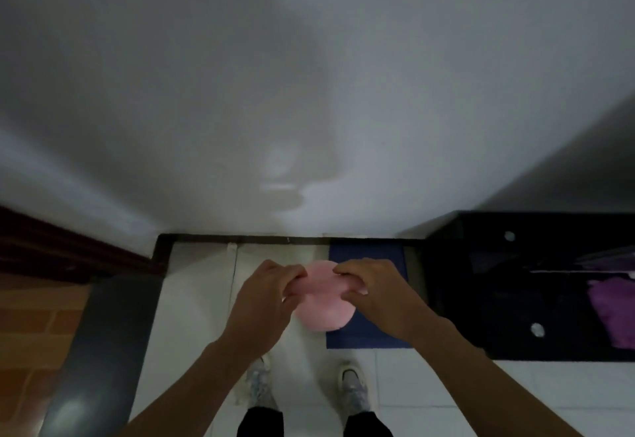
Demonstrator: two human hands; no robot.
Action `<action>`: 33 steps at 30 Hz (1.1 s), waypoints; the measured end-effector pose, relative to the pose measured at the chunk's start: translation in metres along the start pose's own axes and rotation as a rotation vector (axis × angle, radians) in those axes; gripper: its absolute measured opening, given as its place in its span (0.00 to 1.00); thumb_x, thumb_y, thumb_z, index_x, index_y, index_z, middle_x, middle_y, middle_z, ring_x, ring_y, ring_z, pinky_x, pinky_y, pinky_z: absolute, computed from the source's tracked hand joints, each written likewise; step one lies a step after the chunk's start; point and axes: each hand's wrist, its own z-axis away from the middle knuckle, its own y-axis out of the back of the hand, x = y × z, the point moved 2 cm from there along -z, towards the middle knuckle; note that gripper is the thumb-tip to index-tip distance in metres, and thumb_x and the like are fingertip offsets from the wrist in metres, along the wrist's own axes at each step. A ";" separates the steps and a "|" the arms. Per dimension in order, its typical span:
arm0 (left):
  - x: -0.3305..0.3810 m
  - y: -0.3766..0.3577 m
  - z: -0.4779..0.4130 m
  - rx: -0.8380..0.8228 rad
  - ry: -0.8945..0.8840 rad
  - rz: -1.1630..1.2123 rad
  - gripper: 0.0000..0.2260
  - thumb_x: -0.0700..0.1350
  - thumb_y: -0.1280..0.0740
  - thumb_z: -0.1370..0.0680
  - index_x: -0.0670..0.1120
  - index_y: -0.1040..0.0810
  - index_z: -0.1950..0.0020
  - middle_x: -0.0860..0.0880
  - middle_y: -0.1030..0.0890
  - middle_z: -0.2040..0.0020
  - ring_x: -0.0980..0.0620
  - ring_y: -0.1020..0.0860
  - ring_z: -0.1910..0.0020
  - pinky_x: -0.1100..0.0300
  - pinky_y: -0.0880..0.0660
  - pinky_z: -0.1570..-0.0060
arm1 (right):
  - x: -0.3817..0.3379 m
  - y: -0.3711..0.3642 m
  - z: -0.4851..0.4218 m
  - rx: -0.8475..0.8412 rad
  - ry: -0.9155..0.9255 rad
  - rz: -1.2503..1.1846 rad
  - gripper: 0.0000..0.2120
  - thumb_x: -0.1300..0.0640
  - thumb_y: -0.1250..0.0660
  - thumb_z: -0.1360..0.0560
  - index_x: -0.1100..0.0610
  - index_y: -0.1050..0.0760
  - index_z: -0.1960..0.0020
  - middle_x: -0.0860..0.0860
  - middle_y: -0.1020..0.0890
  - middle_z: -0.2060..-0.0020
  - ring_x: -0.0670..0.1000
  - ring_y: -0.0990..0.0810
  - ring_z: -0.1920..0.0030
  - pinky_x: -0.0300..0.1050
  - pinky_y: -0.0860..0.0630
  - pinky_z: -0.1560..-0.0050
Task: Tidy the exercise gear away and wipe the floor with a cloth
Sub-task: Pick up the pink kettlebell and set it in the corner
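Item under inspection: pink cloth [323, 302], held in the air in front of the person, above the white tiled floor [192, 299] and partly over the blue mat [374, 254]. It is not in contact with the floor. The left hand [266, 302] pinches the cloth's upper left edge with curled fingers. The right hand [381, 295] pinches the upper right edge likewise. Neither hand is released, and the cloth is spread between them. Its outline reads as rounded, slightly longer from top to bottom than across. The gripped edge lies toward the wall [309, 93] and the free lower edge toward the person's shoes [257, 385]. A firm long axis cannot be stated, as the fabric is soft and blurred. Progress, as a judgement: the cloth is in hand, but nothing shows the floor as wiped, so that step appears not yet started. The blue mat lies flat against the skirting and looks to be gear not yet put away. A black unit [481, 299] stands just beside the mat on the right, with a purple item [615, 309] inside that cannot be identified. A long grey object [113, 333] lies along the left side. Whether it is a rolled mat cannot be told.
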 end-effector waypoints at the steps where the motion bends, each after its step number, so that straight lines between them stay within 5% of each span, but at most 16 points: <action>1: -0.018 -0.008 -0.011 -0.017 -0.016 0.007 0.12 0.46 0.29 0.24 0.52 0.20 0.41 0.55 0.25 0.52 0.59 0.29 0.56 0.73 0.34 0.53 | 0.007 -0.013 -0.011 0.002 -0.012 0.001 0.19 0.59 0.30 0.24 0.56 0.23 0.33 0.51 0.19 0.39 0.50 0.22 0.39 0.35 0.32 0.36; 6: -0.121 -0.070 -0.059 -0.085 -0.062 -0.015 0.14 0.47 0.27 0.25 0.53 0.21 0.40 0.53 0.25 0.52 0.58 0.28 0.56 0.69 0.35 0.53 | 0.053 -0.103 -0.075 0.065 -0.077 -0.030 0.16 0.63 0.30 0.25 0.58 0.20 0.37 0.52 0.17 0.42 0.49 0.20 0.43 0.38 0.26 0.38; 12: -0.217 -0.156 -0.110 -0.064 -0.060 -0.042 0.15 0.43 0.25 0.28 0.51 0.19 0.42 0.49 0.21 0.52 0.52 0.25 0.54 0.60 0.30 0.54 | 0.125 -0.194 -0.148 0.095 -0.150 -0.063 0.17 0.65 0.29 0.26 0.58 0.19 0.38 0.54 0.16 0.43 0.50 0.20 0.44 0.23 0.34 0.46; 16: -0.273 -0.218 -0.137 -0.065 -0.105 -0.091 0.15 0.42 0.26 0.27 0.50 0.19 0.40 0.47 0.20 0.51 0.50 0.24 0.55 0.59 0.31 0.53 | 0.179 -0.257 -0.187 0.098 -0.156 -0.050 0.17 0.65 0.27 0.29 0.59 0.19 0.40 0.56 0.16 0.45 0.55 0.19 0.47 0.41 0.26 0.42; 20: -0.316 -0.269 -0.162 -0.078 -0.149 -0.084 0.16 0.43 0.26 0.26 0.50 0.19 0.39 0.47 0.19 0.50 0.51 0.25 0.54 0.60 0.34 0.54 | 0.222 -0.300 -0.210 0.143 -0.178 -0.030 0.16 0.65 0.27 0.28 0.60 0.18 0.40 0.55 0.15 0.46 0.53 0.19 0.47 0.33 0.32 0.46; 33: -0.375 -0.351 -0.212 -0.050 -0.120 -0.076 0.14 0.41 0.26 0.26 0.48 0.19 0.41 0.47 0.19 0.52 0.53 0.30 0.56 0.59 0.36 0.58 | 0.303 -0.358 -0.277 0.182 -0.188 -0.024 0.17 0.63 0.27 0.27 0.58 0.19 0.38 0.55 0.15 0.46 0.53 0.19 0.48 0.39 0.27 0.46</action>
